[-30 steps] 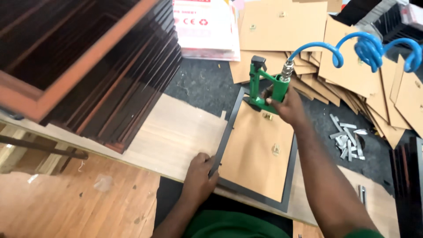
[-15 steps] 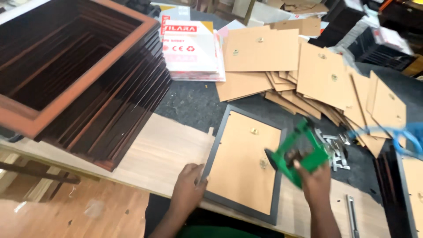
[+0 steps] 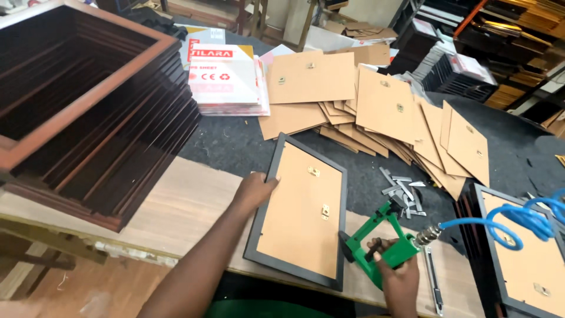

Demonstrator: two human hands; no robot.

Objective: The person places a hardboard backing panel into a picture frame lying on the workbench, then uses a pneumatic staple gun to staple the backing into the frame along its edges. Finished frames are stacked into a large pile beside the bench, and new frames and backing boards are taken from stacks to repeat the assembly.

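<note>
A dark grey picture frame lies face down on the wooden bench, its brown backing board showing two small metal hangers. My left hand rests flat on the frame's left edge. My right hand grips a green pneumatic tacker tool held just off the frame's lower right side. A coiled blue air hose runs from the tool to the right.
A tall stack of dark brown frames fills the left. Loose brown backing boards fan across the dark mat behind. Small metal tabs lie near the tool. Another backed frame sits at right, plastic-wrapped sheets at the back.
My right hand has carried the green tool from the frame's top edge down to its lower right side. My left hand has moved up along the left edge. The view shifted.
</note>
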